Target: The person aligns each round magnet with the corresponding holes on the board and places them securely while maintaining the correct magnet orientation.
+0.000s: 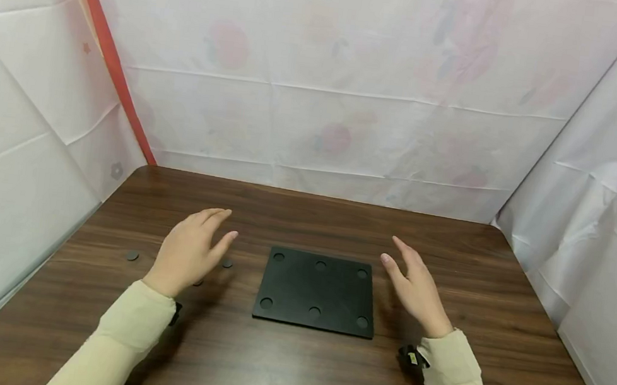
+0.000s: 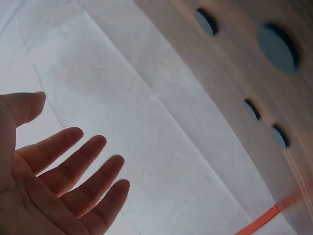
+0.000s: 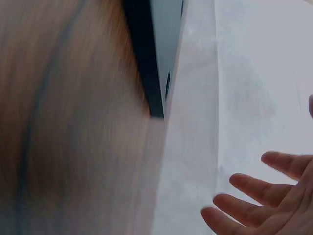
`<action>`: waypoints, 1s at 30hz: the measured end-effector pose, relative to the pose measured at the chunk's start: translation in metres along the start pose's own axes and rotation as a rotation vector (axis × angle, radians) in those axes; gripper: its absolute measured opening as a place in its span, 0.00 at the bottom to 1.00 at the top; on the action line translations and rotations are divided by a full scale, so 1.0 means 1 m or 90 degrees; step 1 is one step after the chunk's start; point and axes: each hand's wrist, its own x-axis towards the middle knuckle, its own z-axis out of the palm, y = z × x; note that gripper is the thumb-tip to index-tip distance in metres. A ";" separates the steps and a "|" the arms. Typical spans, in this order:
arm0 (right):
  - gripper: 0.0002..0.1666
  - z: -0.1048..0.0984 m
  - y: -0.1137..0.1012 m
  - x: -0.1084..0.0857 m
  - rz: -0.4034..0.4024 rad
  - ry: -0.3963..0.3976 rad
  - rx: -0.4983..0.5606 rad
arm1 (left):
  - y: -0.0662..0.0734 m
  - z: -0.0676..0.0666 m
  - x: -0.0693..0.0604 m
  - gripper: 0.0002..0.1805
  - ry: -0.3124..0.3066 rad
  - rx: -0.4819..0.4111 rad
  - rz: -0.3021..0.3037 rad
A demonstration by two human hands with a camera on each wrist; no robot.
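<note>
A flat black board (image 1: pixel 317 290) with several round recesses, in two rows, lies on the table between the two hands. My left hand (image 1: pixel 190 252) hovers left of it, over small dark discs, its fingers apart and holding nothing. One disc (image 1: pixel 227 264) lies just right of that hand and another disc (image 1: pixel 132 255) to its left; a third is partly covered by the hand. Several discs (image 2: pixel 279 47) also show in the left wrist view. To the right of the board my right hand (image 1: pixel 412 287) is raised with spread fingers and nothing in it.
The brown wooden table (image 1: pixel 266 365) has white cloth curtains (image 1: pixel 316 123) behind it and on both sides. A red strip (image 1: pixel 112 56) runs down the left back corner. Dark wrist devices (image 1: pixel 413 357) sit under the sleeves.
</note>
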 end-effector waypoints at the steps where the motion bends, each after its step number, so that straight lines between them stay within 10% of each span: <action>1: 0.40 0.001 -0.001 0.000 0.009 -0.009 0.026 | -0.002 -0.003 -0.001 0.25 0.005 -0.009 -0.004; 12: 0.37 0.013 0.004 -0.004 0.085 -0.094 0.111 | -0.027 -0.024 -0.017 0.17 -0.058 -0.049 -0.058; 30: 0.37 0.021 0.011 -0.006 0.179 -0.158 0.163 | -0.043 -0.013 -0.032 0.15 -0.337 -0.086 -0.075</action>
